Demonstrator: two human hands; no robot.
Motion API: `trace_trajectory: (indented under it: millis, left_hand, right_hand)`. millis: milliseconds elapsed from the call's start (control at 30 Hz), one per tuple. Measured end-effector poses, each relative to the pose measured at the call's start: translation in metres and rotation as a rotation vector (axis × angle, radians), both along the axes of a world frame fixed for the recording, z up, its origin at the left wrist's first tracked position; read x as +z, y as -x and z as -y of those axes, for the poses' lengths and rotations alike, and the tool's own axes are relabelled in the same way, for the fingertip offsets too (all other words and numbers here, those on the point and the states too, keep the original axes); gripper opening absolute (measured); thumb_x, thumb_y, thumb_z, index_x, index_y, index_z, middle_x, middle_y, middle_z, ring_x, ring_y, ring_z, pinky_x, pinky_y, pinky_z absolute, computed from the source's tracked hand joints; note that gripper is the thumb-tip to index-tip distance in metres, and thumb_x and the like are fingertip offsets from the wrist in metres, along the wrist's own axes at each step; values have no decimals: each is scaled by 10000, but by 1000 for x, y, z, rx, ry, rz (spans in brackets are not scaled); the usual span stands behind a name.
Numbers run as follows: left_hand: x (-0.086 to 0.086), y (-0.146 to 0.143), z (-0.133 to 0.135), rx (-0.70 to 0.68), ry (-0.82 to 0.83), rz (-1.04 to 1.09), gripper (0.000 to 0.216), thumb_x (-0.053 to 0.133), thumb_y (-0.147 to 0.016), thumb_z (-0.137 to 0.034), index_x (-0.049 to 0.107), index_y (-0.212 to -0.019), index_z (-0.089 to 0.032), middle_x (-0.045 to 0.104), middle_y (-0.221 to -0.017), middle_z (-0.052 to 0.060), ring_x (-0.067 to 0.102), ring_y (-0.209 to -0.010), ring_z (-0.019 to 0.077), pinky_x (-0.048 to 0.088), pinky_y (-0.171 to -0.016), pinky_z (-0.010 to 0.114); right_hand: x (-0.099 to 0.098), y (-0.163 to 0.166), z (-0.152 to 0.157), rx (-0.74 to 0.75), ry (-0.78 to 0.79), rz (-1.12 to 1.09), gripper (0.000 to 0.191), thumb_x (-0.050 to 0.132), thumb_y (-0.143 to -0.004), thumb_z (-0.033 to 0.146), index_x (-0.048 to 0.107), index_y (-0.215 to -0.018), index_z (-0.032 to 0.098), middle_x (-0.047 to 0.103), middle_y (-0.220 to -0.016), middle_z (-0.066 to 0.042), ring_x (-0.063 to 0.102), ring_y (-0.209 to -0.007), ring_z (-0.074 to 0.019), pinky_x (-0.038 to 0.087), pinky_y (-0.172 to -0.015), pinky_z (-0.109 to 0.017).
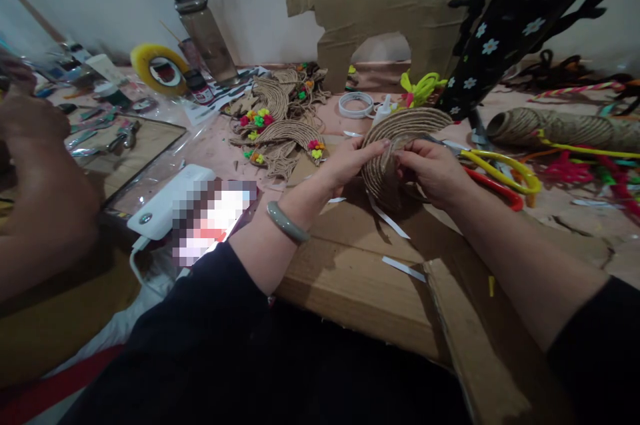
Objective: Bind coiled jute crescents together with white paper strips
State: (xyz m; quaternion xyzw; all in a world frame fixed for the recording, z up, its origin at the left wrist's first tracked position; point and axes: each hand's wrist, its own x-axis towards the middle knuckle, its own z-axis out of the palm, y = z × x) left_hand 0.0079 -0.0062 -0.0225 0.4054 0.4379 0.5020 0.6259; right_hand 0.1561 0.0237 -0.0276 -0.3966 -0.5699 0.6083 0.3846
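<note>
Between my hands is a crescent of coiled brown twine, raised over a cardboard sheet. My left hand grips its left side, thumb on the front. Closed at the crescent's inner edge, my right hand pinches there; whether the fingertips hold the twine itself or some small piece is hidden. White paper strips lie on the cardboard just below. Close beside my right hand are scissors with yellow and red handles. Finished-looking twine crescents with coloured flowers are piled to the left.
A phone and white power bank lie left of my forearm. Another person's arm is at far left. Behind stand a bottle, yellow tape roll and black flowered object. A twine spool lies right.
</note>
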Motion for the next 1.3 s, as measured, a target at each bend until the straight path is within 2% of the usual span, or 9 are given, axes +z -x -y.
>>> trace_trajectory:
  millis: [200, 533, 633, 800, 1100, 1300]
  left_hand:
    - [2, 0, 1, 35, 15, 10, 196, 682, -737, -304, 644, -792, -119, 657, -636, 34, 619, -636, 159, 486, -681, 309]
    - [8, 1, 4, -83, 58, 66, 195, 637, -777, -311, 664, -813, -121, 666, -632, 52, 614, -576, 150, 503, -647, 308]
    - [8, 1, 5, -74, 37, 67, 212, 645, -764, -319, 665, -832, -120, 665, -621, 54, 615, -569, 153, 506, -632, 304]
    - [6, 0, 5, -50, 12, 76, 231, 673, -722, -322, 665, -856, -134, 666, -635, 49, 626, -594, 167, 499, -632, 308]
    - [4, 2, 6, -72, 27, 48, 131, 658, -634, -188, 633, -745, -122, 661, -592, 61, 607, -539, 168, 488, -577, 311]
    - [6, -1, 6, 0, 69, 84, 121, 639, -626, -144, 624, -745, -125, 651, -602, 44, 589, -535, 146, 489, -599, 311]
  right_hand:
    - [0, -1, 3, 91, 50, -6, 206, 726, -645, 308, 565, -657, 181, 522, -543, 30, 458, -476, -75, 367, -446, -212]
    - [-3, -7, 0, 155, -2, -71, 279, 753, -616, 376, 593, -728, 178, 541, -617, 24, 467, -527, -85, 381, -500, -236]
    - [-2, -8, 0, 190, 13, -73, 293, 749, -615, 398, 590, -722, 176, 528, -604, 24, 460, -523, -86, 367, -498, -237]
    - [-1, -5, 0, 176, 30, -65, 301, 744, -601, 398, 589, -736, 178, 548, -636, 19, 450, -530, -84, 375, -519, -243]
    - [-10, -6, -4, 237, -98, -12, 186, 673, -684, 322, 593, -700, 155, 524, -589, 30, 448, -524, -83, 351, -513, -235]
    - [-4, -4, -1, 186, -23, -29, 274, 723, -632, 390, 591, -701, 160, 543, -598, 24, 463, -511, -83, 366, -493, -234]
